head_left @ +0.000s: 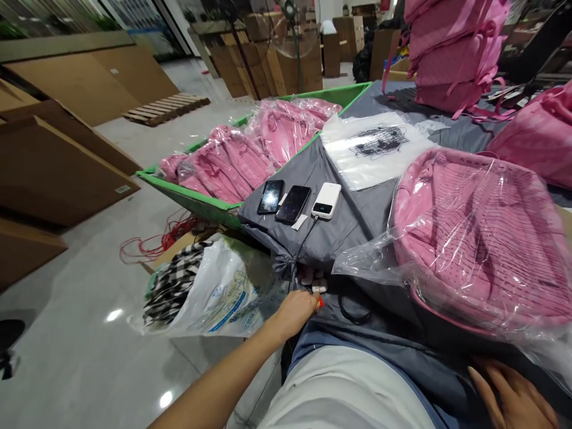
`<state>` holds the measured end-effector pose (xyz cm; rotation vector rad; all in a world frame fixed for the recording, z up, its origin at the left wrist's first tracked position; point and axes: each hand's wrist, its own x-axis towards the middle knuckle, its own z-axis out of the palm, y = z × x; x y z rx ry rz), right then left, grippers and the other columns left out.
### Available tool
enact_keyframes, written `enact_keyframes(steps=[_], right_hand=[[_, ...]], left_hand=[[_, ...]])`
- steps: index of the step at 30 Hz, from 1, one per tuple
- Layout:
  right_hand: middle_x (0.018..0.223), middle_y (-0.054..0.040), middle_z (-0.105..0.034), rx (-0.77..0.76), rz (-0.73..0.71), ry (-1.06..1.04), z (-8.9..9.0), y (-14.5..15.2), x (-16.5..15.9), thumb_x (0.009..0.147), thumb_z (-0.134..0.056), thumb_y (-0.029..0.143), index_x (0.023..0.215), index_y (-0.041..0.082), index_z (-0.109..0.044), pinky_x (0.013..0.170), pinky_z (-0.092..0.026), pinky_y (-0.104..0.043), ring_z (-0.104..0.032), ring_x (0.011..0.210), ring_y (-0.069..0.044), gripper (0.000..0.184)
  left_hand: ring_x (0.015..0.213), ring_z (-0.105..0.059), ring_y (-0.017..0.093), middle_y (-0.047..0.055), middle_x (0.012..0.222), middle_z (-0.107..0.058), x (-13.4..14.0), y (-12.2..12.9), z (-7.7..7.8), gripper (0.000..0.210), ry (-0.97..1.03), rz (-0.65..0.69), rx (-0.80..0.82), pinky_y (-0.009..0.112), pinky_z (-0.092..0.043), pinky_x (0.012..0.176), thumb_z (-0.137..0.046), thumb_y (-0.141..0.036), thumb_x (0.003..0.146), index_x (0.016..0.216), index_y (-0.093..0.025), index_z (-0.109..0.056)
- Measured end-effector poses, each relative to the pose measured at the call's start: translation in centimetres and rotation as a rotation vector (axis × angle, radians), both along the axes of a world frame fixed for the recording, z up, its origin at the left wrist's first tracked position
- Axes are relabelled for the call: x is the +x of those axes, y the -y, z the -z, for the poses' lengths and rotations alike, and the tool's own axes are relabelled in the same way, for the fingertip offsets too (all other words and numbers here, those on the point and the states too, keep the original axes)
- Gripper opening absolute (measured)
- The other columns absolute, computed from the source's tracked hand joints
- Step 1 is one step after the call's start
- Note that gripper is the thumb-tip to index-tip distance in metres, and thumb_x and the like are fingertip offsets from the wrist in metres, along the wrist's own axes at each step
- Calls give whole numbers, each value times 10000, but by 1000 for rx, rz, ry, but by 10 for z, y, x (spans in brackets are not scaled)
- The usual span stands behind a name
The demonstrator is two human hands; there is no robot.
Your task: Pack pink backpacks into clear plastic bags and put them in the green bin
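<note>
My left hand is closed at the table's front edge, its fingertips round a small red-orange item whose kind I cannot make out. Just beyond the fingers lie several small white and pink pieces in a fold of the grey cloth. My right hand rests low at the right by the cloth edge, fingers apart, holding nothing visible. Nearest to it is a pink backpack in a clear plastic bag. A white power bank with a black cable lies beside two dark phones.
Bagged pink backpacks fill a green-rimmed bin behind the table. Printed plastic bags lie flat on the grey cloth. Stacked pink backpacks stand at the back right. A white plastic sack with checked fabric sits on the left.
</note>
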<state>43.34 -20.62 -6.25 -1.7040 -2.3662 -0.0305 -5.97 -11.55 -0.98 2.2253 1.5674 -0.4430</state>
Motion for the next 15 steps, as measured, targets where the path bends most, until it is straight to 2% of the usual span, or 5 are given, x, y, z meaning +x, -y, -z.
enact_keyframes(steps=[2,5,9,11,15], right_hand=[[1085,-118,-758,18,-17,44,-4,4,-19,999,-281,409,1088,272,-767,839,-571,-511,-699,995,-324,513],[982,-109,-766,35,43,7,-15,1,-42,1016,-310,521,1045,243,-755,740,-582,-442,-719,849,-284,525],[1012,-116,-767,34,153,-19,-41,-17,-39,986,-323,669,1059,228,-743,852,-570,-479,-722,925,-308,612],[993,-122,-773,-50,191,-5,-56,-23,-30,981,-286,697,985,230,-750,885,-557,-473,-723,951,-314,659],[852,-93,-761,-371,182,-15,-72,-10,-22,992,-275,678,840,250,-726,833,-542,-382,-730,875,-275,640]], left_hand=[[909,-750,326,181,877,-766,-2,6,-2,269,6,3,22,382,-551,797,-454,-162,1019,1036,-103,-716],[934,-737,323,174,896,-764,-4,17,-9,329,8,-6,63,377,-540,807,-442,-217,1043,940,-118,-738],[954,-718,278,132,946,-761,-6,30,-10,437,108,-39,178,358,-530,840,-349,-320,1088,980,-144,-734],[925,-714,272,118,928,-758,-5,35,-5,426,159,-68,220,362,-530,846,-370,-318,1084,950,-150,-738],[973,-702,306,140,975,-751,-3,34,4,335,144,-73,229,406,-530,879,-435,-284,1058,1061,-133,-734]])
